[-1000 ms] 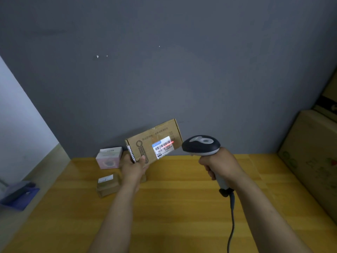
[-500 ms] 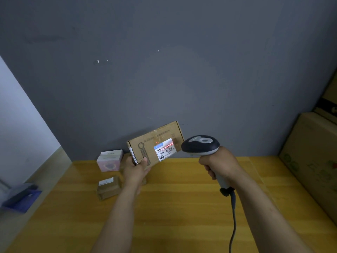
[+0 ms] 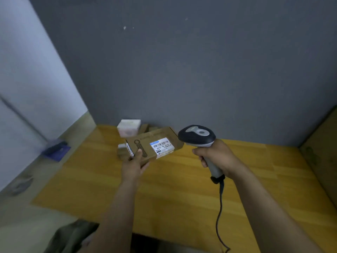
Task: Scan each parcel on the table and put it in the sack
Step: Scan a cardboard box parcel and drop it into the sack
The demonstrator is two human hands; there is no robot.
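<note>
My left hand (image 3: pixel 134 166) grips a flat brown cardboard parcel (image 3: pixel 144 143) by its near left end, holding it above the wooden table (image 3: pixel 173 189) with its white barcode label facing up. My right hand (image 3: pixel 217 156) grips the handle of a dark and grey barcode scanner (image 3: pixel 197 136), whose head sits just right of the parcel. A white and pink box (image 3: pixel 128 127) stands at the table's back left. A small brown parcel (image 3: pixel 121 152) lies partly hidden behind the held one. An olive sack (image 3: pixel 73 236) shows at the bottom left.
The scanner's black cable (image 3: pixel 219 212) hangs down across the table's front. A large cardboard box (image 3: pixel 321 161) stands at the right edge. A blue object (image 3: pixel 55 148) lies on the floor to the left, below the light wall. More brown cardboard (image 3: pixel 147 127) sits behind the held parcel.
The red scan line on the label has gone out. My left hand has lowered and tilted the parcel flatter. The view has swung left and down, showing the sack.
</note>
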